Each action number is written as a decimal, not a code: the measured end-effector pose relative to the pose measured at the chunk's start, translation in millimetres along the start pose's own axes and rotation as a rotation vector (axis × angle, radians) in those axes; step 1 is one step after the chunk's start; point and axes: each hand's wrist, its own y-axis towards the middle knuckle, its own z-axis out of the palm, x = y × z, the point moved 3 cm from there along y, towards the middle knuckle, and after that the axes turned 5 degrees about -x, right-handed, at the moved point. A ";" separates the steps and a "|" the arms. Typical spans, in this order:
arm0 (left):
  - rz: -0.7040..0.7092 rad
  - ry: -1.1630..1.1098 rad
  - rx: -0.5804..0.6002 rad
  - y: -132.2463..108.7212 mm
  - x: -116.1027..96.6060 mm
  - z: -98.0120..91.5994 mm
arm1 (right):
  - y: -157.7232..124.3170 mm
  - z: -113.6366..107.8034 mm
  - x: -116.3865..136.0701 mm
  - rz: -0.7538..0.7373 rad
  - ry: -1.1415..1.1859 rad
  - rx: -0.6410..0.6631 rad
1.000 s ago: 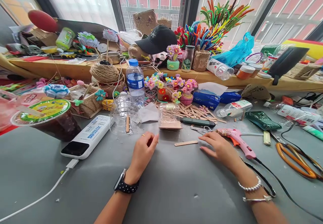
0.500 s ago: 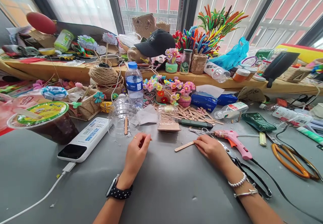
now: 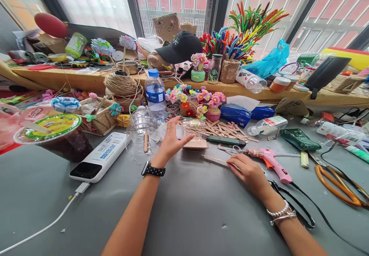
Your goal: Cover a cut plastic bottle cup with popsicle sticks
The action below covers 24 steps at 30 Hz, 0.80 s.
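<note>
My left hand (image 3: 172, 140), with a watch on its wrist, is raised with thumb and fingers apart and nothing between them. Just beyond it lies a piece made of flat wooden sticks (image 3: 196, 143), with a clear plastic part (image 3: 193, 124) on top. My right hand (image 3: 247, 172) pinches one end of a popsicle stick (image 3: 213, 160), which points left and is held edge-on. Left of my left hand, a cut clear plastic bottle (image 3: 141, 127) carries a single wooden stick (image 3: 145, 142). Loose popsicle sticks (image 3: 227, 130) are heaped behind.
A pink glue gun (image 3: 273, 163), small scissors (image 3: 235, 149) and a green utility knife (image 3: 226, 140) lie near my right hand. Orange-handled scissors (image 3: 336, 185) are far right. A power bank (image 3: 99, 158) and a lidded drink cup (image 3: 57, 137) stand left. A crowded shelf (image 3: 184, 88) runs behind.
My left hand has moved forward and right and opened its fingers toward the stick piece. My right hand has lifted and turned the popsicle stick edge-on. The view has shifted slightly.
</note>
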 end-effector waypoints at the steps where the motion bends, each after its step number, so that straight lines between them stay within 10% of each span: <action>1: -0.060 -0.064 0.029 2.0 4.3 4.1 | -0.6 -1.2 -1.2 0.032 0.043 -0.014; 16: -0.160 -0.229 0.303 11.0 11.4 11.8 | -5.5 -15.9 -16.3 0.583 0.579 -0.098; 24: -0.205 -0.230 0.220 4.6 11.7 10.8 | -7.6 -19.3 -22.3 0.690 0.783 -0.238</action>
